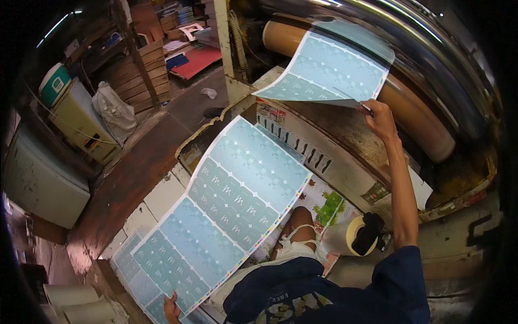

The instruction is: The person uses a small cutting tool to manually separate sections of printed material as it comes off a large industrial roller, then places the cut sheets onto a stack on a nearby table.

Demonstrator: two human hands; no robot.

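A long printed sheet (237, 186) with pale blue and green panels slopes across my lap and down to the lower left. My left hand (171, 309) pinches its bottom edge, the thumb on top. Another printed sheet (337, 67) of the same pattern hangs over the brown roller (288, 39) of a machine. At that sheet's near right corner my right hand (381, 120) is closed, arm stretched forward. A small, thin dark item (368, 109) shows between its fingers; its kind is too small to tell.
A shiny metal cylinder (431, 40) lies behind the roller. By my right knee stands a pale roll with a yellow core (353, 237), a black item on top. Left are a green and white cooler (55, 83), a cabinet (83, 121) and a grey sack (114, 110). A red board (202, 62) lies farther back.
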